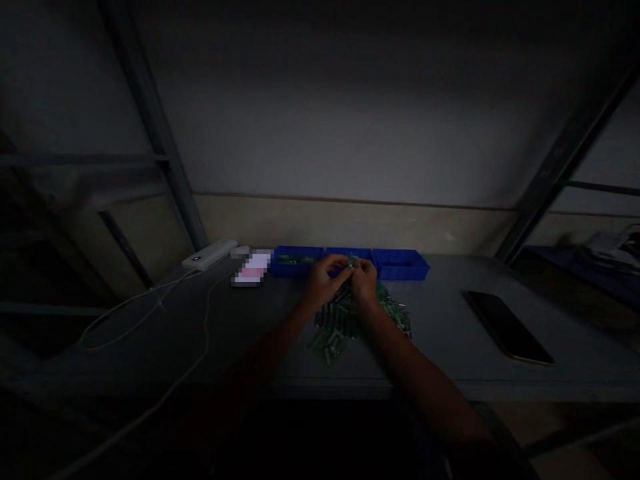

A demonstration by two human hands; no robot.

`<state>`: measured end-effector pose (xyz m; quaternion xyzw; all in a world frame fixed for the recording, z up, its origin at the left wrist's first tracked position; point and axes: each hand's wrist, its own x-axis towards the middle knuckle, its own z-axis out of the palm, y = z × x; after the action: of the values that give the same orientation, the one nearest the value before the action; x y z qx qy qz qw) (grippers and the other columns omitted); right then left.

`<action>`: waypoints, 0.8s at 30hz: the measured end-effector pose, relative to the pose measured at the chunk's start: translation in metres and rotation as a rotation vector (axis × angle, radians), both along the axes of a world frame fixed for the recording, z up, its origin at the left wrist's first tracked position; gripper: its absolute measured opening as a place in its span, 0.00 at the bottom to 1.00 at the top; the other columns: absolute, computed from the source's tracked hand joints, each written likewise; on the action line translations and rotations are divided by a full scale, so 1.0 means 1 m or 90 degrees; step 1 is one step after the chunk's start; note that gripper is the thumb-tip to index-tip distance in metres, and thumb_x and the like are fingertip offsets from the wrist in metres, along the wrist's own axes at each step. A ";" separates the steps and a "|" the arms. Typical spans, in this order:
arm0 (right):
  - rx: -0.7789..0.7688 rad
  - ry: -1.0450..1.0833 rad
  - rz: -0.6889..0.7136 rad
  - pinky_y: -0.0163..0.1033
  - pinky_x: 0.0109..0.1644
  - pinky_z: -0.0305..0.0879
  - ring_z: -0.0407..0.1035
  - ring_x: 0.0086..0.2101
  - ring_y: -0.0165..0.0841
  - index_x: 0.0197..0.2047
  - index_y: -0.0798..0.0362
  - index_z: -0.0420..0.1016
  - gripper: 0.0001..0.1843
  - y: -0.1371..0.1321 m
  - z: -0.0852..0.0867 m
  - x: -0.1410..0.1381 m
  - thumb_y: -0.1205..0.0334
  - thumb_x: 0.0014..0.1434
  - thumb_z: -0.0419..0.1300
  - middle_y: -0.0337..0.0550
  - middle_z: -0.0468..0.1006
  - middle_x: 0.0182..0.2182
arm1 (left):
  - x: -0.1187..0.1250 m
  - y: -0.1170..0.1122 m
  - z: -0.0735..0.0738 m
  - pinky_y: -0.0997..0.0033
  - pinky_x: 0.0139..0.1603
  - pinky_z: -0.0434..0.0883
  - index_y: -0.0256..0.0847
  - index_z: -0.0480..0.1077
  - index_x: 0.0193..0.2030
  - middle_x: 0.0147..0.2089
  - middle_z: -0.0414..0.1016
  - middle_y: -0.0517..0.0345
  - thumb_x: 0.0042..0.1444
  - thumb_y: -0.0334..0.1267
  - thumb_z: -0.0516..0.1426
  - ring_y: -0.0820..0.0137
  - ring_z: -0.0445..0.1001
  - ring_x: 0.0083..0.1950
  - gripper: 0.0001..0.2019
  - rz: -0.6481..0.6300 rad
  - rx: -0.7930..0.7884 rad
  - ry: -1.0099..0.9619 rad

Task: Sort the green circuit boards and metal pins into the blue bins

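Note:
In the head view, my left hand (pixel 325 280) and my right hand (pixel 364 279) meet above a heap, fingertips pinched together. Between them is a small pale-green piece (pixel 351 261), too small and dark to name; both hands appear to grip it. Beneath my hands spreads the heap of green and silvery rod-like small parts (pixel 340 317), partly covered by my right wrist. At its near edge lies a greenish clear packet or cluster of parts (pixel 329 348). Just behind my hands stands a blue middle bin (pixel 336 252), mostly hidden by them.
A blue left bin (pixel 290 270) holds green parts; a blue right bin (pixel 403 272) is beside the middle one. A dark phone (pixel 507 327) lies to the right. A blurred lit screen (pixel 253 269), a white power bank (pixel 210 255) and a white cable (pixel 207 327) are at left.

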<state>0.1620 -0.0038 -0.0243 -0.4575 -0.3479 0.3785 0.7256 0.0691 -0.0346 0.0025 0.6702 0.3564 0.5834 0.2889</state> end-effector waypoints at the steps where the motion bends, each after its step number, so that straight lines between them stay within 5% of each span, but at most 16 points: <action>1: 0.004 -0.005 -0.003 0.34 0.32 0.59 0.61 0.27 0.29 0.25 0.53 0.64 0.09 0.000 0.000 0.000 0.56 0.47 0.56 0.35 0.67 0.22 | 0.001 0.000 0.000 0.69 0.40 0.67 0.40 0.72 0.35 0.36 0.75 0.55 0.46 0.38 0.61 0.67 0.72 0.38 0.09 0.009 0.006 0.007; 12: 0.073 -0.153 -0.071 0.34 0.34 0.55 0.60 0.27 0.30 0.27 0.52 0.62 0.08 -0.012 0.013 0.002 0.56 0.53 0.52 0.34 0.65 0.22 | -0.009 0.002 0.009 0.71 0.37 0.66 0.40 0.71 0.28 0.29 0.74 0.59 0.46 0.33 0.58 0.69 0.71 0.33 0.01 0.050 0.063 0.117; 24: 0.137 -0.220 -0.029 0.34 0.32 0.55 0.59 0.27 0.28 0.28 0.52 0.61 0.08 -0.013 0.017 0.005 0.56 0.54 0.51 0.33 0.64 0.23 | -0.016 0.007 0.008 0.73 0.36 0.66 0.40 0.71 0.29 0.30 0.74 0.59 0.49 0.34 0.56 0.70 0.71 0.33 0.03 0.114 0.120 0.147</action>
<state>0.1670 -0.0170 -0.0072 -0.4430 -0.4954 0.2387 0.7080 0.0529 -0.0279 0.0104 0.7226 0.3891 0.5565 0.1290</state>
